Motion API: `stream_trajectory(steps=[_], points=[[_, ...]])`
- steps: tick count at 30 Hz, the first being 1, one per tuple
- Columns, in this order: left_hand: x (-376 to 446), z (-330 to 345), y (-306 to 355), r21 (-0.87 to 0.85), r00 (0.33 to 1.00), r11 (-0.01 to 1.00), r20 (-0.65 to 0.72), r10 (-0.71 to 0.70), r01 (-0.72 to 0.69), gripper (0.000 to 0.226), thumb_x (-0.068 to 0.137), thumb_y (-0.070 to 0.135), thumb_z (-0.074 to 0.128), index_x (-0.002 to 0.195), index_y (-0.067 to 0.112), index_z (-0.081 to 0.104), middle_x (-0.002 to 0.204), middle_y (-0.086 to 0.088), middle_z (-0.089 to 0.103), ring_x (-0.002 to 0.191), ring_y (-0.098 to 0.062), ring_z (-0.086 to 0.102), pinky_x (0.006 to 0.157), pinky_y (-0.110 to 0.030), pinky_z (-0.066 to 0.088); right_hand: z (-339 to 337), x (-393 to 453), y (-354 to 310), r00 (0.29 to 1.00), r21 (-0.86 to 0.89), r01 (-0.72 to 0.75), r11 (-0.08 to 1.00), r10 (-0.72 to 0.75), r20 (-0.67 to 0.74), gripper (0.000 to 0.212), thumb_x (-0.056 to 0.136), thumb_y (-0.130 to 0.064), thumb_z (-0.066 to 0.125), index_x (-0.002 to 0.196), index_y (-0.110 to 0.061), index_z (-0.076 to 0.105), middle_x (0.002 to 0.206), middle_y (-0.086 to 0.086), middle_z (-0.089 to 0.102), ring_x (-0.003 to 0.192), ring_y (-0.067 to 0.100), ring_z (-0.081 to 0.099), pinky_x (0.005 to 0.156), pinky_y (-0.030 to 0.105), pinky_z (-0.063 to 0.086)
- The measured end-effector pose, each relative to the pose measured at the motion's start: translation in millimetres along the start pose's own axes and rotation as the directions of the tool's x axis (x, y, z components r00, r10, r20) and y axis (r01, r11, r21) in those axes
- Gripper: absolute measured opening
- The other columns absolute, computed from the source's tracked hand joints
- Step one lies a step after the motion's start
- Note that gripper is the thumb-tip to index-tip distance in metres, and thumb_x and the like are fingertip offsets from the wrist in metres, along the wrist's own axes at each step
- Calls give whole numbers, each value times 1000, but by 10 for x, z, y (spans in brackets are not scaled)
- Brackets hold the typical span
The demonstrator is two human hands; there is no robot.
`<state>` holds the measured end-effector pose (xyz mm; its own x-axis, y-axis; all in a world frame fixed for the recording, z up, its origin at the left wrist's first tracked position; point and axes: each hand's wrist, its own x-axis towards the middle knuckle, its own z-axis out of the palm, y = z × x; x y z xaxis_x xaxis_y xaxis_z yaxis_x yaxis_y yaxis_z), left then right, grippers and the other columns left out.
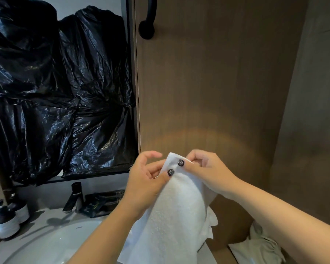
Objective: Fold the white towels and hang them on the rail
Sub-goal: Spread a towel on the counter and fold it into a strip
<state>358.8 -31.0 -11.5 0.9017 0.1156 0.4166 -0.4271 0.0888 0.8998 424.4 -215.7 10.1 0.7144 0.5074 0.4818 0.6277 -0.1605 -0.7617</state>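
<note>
A white towel (pixel 171 212) hangs down in front of me, held up by its top edge before the wooden wall. My left hand (pixel 145 180) pinches that edge from the left, thumb on the front of the cloth. My right hand (pixel 208 172) pinches the same top edge from the right, thumb nail showing on the front. The two hands are close together, almost touching. A black rail (pixel 149 18) is fixed to the wooden panel high above, only its lower end in view. Another white cloth (pixel 259 244) lies crumpled at the lower right.
Black plastic sheeting (pixel 61 92) covers the mirror on the left. Below it sit a white basin (pixel 46 242), a black tap (pixel 74 197), black-and-white pump bottles (pixel 8 220) and dark packets (pixel 101 204). A wooden panel (pixel 217 82) fills the wall ahead.
</note>
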Motion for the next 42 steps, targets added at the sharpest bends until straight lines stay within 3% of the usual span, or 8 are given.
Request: stream_trajectory(steps=[7,13,17,21,24,28,36,42], points=[[50,-267,-103,141,980,987,-170,105,-82,27,87,-8,67,95,18,63,92,-3,76,83,-17,72,71,-30,61,-278,-130,203,919,-557,-19,830,235,318,64,79,-77,52,80,-14,64,70,4,60,62,27,53,55,30,36],[68,-320,-205,181,960,981,-255,114,-69,33,85,-9,68,98,21,69,96,4,76,92,-13,72,80,-27,58,-483,16,-121,949,-785,296,545,-264,175,63,82,-71,41,57,-17,59,49,-8,46,53,23,42,64,9,30],[52,-184,-225,116,960,992,-268,81,-51,25,87,-7,66,94,16,71,85,6,76,73,-2,68,62,-16,52,-490,81,-206,906,-876,322,360,-387,174,64,89,-63,45,57,-11,60,48,-2,52,45,24,43,69,19,29],[3,-57,-156,127,965,983,-210,155,-130,19,90,-3,64,95,13,71,89,7,76,80,0,69,70,-14,53,-380,12,-200,945,-791,298,535,-282,165,34,92,-50,54,85,-21,70,92,-11,61,86,11,53,88,40,40],[-32,11,-89,157,967,971,-151,205,-181,20,92,-4,61,94,14,71,89,7,75,82,-2,68,74,-15,53,-226,5,-177,963,-575,264,774,-184,194,14,93,-34,62,87,-24,69,123,-10,53,115,4,46,96,28,41],[-61,-23,-35,191,962,953,-98,257,-235,18,91,-4,62,93,13,69,89,6,74,82,-3,68,74,-16,53,-37,35,-180,984,-290,102,952,-54,170,27,96,-29,60,80,-8,66,89,-2,62,80,12,55,73,32,44],[-250,-377,-371,164,993,984,-83,84,-70,22,82,26,78,97,13,69,93,-8,73,84,-28,69,74,-41,57,219,174,-239,984,-422,177,889,-147,102,35,97,-27,60,72,-2,61,70,-1,53,63,9,46,59,19,34],[-492,-328,-972,209,984,964,19,-175,167,43,65,45,82,100,19,74,100,5,77,95,-17,72,76,-27,58,-22,387,-322,977,-579,168,798,-213,-11,38,96,-33,57,73,-2,60,76,9,59,72,22,55,64,29,41]])
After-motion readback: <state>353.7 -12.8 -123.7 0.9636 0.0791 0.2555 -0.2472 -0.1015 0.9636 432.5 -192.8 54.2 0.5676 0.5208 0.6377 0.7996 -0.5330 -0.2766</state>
